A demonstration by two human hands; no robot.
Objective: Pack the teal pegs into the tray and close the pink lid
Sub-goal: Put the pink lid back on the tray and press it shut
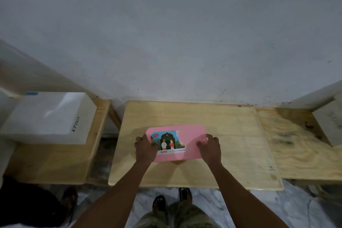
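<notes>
The lid [190, 140] lies mid-frame on the table [231, 135], and what is beneath it is hidden. The left hand [146, 146] and right hand [210, 146] grip its short ends with curled fingers. Pressing both ends down evenly should seat it, and the long edges then want checking.

Bare tabletop [236, 135] lies open right of the pink lid [190, 140]. At frame left, a white box [48, 116] fills the bench [46, 161].

Smooth pink rounded-rectangle plastic lid [193, 135], faintly sheened, with a glossy printed paper label [167, 141]. Matt pale plywood table top [231, 126], grain plain, smudged dark towards the right. Matt white foam block [50, 116]. Dull grey plastered wall [166, 42], speckled. Veined stone-look floor [212, 207], slightly shiny.
</notes>
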